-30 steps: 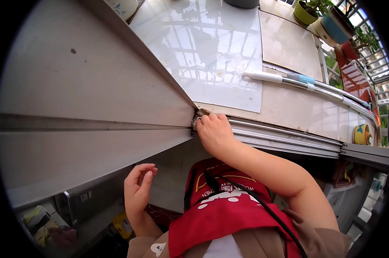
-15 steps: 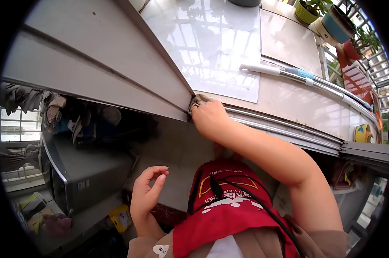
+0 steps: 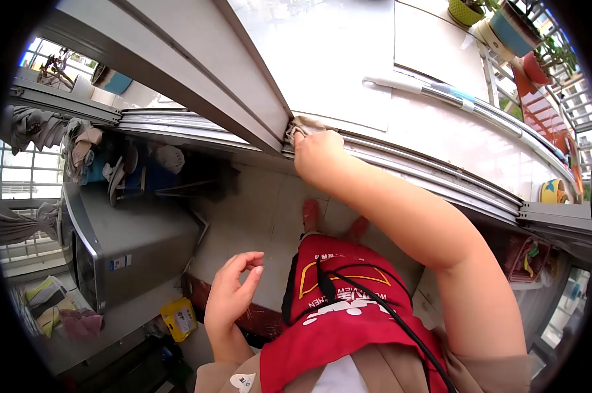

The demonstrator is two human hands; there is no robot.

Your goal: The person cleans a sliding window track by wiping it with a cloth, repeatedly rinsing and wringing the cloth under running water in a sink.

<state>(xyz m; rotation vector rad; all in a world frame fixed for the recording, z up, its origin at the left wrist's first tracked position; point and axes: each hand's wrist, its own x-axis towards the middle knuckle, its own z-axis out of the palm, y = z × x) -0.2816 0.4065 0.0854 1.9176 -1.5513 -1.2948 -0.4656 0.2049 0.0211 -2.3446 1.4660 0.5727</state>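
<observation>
My right hand [image 3: 317,150] is closed on a crumpled greyish cloth [image 3: 302,127], pressed down at the left end of the visible window track [image 3: 427,171], right against the edge of the sliding window frame [image 3: 269,124]. Part of the cloth is hidden under my fingers. Over the floor to the left of the red apron [image 3: 348,295], my left hand [image 3: 235,285] hangs in the air with its fingers curved and apart, holding nothing.
A metal pole [image 3: 466,105] lies on the ledge beyond the track. Potted plants [image 3: 515,29] stand at the upper right. A grey appliance [image 3: 135,242] is on the left, near a yellow packet [image 3: 179,319]. Red shoes [image 3: 311,215] show on the floor.
The view has shifted, and the window frame stands at a different angle, uncovering more track and ledge behind it at the left. My right hand stays on the cloth beside the frame.
</observation>
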